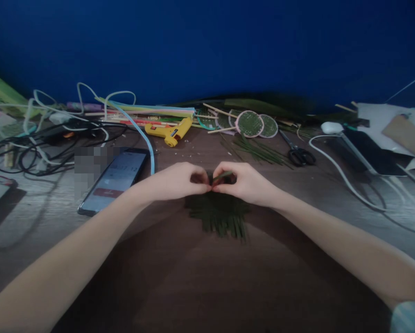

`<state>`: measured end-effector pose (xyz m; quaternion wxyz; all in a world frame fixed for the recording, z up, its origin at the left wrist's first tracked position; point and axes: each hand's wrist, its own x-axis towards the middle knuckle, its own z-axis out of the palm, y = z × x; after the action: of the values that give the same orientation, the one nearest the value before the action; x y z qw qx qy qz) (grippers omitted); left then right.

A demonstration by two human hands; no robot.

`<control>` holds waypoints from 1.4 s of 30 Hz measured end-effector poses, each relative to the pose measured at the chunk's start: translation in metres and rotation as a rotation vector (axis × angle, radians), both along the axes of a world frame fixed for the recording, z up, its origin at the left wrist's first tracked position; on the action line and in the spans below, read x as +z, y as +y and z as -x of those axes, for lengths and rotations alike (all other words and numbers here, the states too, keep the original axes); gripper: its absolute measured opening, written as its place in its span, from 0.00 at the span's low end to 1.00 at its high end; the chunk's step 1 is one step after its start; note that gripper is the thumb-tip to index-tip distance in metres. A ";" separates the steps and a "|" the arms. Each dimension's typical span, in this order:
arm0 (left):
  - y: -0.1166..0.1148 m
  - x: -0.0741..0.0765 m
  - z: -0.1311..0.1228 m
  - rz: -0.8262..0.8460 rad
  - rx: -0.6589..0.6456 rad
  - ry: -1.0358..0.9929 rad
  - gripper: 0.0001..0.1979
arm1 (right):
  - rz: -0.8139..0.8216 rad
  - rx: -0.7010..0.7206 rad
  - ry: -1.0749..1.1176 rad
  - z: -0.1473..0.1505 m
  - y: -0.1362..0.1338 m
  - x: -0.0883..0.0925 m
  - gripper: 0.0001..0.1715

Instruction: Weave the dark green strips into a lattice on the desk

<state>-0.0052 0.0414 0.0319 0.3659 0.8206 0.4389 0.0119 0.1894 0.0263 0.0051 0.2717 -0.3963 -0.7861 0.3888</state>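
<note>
A partly woven patch of dark green leaf strips (224,215) lies on the brown table in front of me, its loose ends fanning toward me. Over its far edge my left hand (181,181) and my right hand (245,182) meet with thumbs and fingertips pinched together. A narrow green leaf strip (224,176) shows inside the curl of my right fingers. Both pinches meet at the same spot, where the weave is dark and largely covered by my fingers. What exactly the left fingertips hold is too small to make out.
Behind my hands lie loose green strips (263,150), black scissors (301,156), round woven fans (249,124) and a yellow glue gun (171,133). A phone (115,180) and tangled cables (30,148) are at left. Another dark device (370,150) with a white cable (346,180) is at right.
</note>
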 end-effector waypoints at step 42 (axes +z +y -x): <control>-0.006 -0.004 -0.001 0.040 0.053 -0.155 0.12 | -0.080 -0.183 -0.425 0.000 0.001 0.003 0.06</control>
<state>-0.0043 0.0353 0.0278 0.4146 0.7979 0.4309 0.0761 0.1897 0.0272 0.0082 0.1494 -0.5278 -0.8012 0.2390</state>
